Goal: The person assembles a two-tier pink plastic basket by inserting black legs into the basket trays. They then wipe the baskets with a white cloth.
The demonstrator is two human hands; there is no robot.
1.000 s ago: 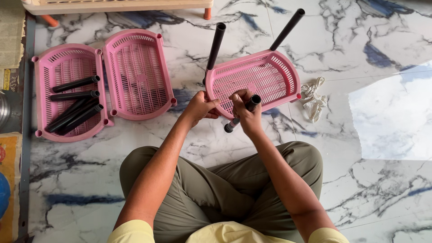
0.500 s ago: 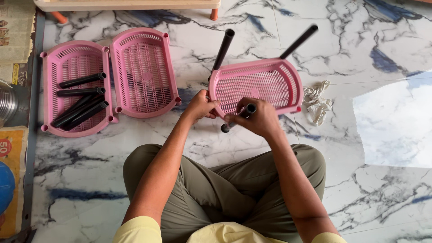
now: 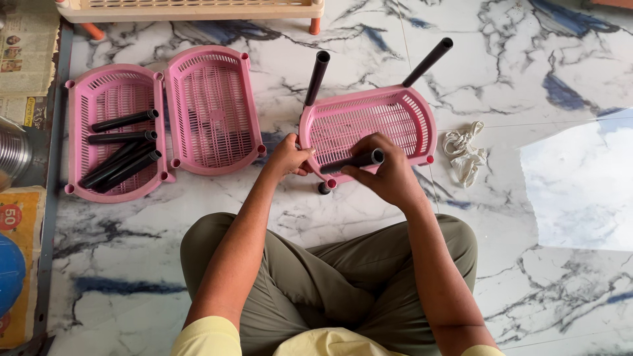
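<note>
Compared with half a second earlier, the black tube (image 3: pixel 354 160) in the right hand (image 3: pixel 389 175) has swung from a tilted pose near the tray's front corner to lie almost level across the front rim of the pink slatted tray (image 3: pixel 409 115). Nearest the viewer, the person sits cross-legged on the marble floor (image 3: pixel 560 283). The right hand's grip is closed around the tube, fingers wrapped over its right end. The left hand (image 3: pixel 288 156) pinches the tray's front left edge, its grip closed on the rim. A black tube end (image 3: pixel 324 188) shows below the front corner socket. Farther back, two black tubes (image 3: pixel 316 78) (image 3: pixel 428 61) stand in the rear corner sockets, leaning away. The tray's bed holds nothing else. To the left, a second pink tray (image 3: pixel 211 109) lies empty beside a third pink tray (image 3: pixel 79 125) holding four loose black tubes (image 3: pixel 122 148). A white knotted cord (image 3: pixel 463 150) lies right of the held tray.
</note>
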